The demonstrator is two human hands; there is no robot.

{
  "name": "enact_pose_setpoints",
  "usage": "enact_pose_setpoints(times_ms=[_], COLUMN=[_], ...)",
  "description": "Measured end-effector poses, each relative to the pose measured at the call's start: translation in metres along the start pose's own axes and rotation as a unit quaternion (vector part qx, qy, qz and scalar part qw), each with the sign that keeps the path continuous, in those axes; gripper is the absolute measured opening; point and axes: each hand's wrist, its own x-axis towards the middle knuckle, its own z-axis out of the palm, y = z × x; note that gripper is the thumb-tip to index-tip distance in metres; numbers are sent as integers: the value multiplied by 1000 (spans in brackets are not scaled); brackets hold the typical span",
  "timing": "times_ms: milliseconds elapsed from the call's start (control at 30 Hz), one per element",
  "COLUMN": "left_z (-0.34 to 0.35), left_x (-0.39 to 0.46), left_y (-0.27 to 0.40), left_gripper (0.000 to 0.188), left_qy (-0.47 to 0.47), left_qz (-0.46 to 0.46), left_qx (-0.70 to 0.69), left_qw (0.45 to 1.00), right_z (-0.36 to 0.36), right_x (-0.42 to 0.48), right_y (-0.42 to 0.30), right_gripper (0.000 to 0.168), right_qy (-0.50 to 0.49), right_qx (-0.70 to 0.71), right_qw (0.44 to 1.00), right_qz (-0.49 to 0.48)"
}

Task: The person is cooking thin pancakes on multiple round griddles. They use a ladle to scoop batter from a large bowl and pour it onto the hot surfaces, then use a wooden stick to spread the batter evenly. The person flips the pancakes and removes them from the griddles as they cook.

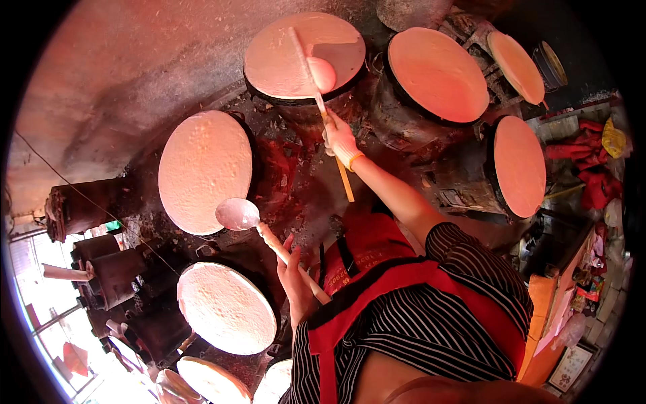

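My right hand (339, 136), in a light knitted glove, grips the handle of a long flat batter spreader (302, 58). Its blade lies across the batter on a round griddle (275, 60) at the top; a pale rounded mass of batter (321, 74) sits against it, beside a darker uncoated patch. My bare left hand (293, 283) holds the wooden handle of a large metal ladle (238, 214), fingers partly spread around it. The ladle's bowl overlaps the lower edge of a batter-covered griddle (204, 171) at the left.
More griddles with pale round sheets stand at the lower left (227, 308), upper right (438, 76) and right (520, 166). Dark cylinders (108, 270) are stacked at the left. An orange cabinet (542, 308) and red cloth (588, 151) are at the right.
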Motion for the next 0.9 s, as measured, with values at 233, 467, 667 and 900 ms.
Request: enact_pose_setpoints(times_ms=[233,467,667,900], left_z=[52,81,151,175], left_x=[-9,8,10,35], left_y=[11,-10,-14,-43], left_gripper=[41,47,34,19], left_qy=[-7,-11,10,-25], left_qz=[27,41,41,80], left_qx=[32,88,70,18], left_qw=[999,995,997,996], right_z=[31,-108,-89,-180], right_x=[-13,9,35,68], right_y=[-9,-57,-85,-132], right_gripper=[38,45,44,45], right_qy=[-216,-159,-173,-157], right_qx=[10,-44,43,-154], right_qw=[976,984,981,973], right_qz=[24,68,80,75])
